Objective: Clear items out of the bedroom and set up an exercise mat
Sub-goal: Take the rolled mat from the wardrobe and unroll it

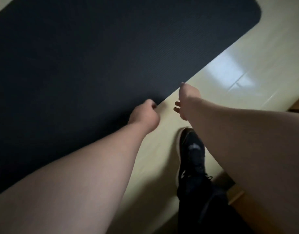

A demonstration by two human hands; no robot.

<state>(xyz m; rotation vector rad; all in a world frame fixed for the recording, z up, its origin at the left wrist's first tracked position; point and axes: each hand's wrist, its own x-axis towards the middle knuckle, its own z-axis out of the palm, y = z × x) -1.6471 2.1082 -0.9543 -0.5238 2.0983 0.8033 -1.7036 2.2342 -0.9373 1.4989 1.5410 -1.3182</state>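
The exercise mat (94, 56) was dark, with fine ribs on its surface, and it lay unrolled and flat on the pale glossy floor (246, 56), running diagonally from the lower left to a rounded corner at the upper right. Its long straight edge faced the person. The left hand (143, 115) was at this edge, partly over the mat, with the fingers curled in; the picture was blurred there, so I cannot tell if the fingers really pinched the edge or were only closed beside it. The right hand (187, 100) was over the bare floor, just beside the same edge and near the left hand but apart from it. Its thumb pointed up toward the mat and its fingers (177, 104) hung loosely bent, and it held nothing. Both forearms were bare. Below the right hand a black shoe (192, 154) with a light sole stood on the floor, beside the mat and not on it, and a dark trouser leg (204, 208) came up from it. At the right border some wooden furniture (297, 105) was partly in view
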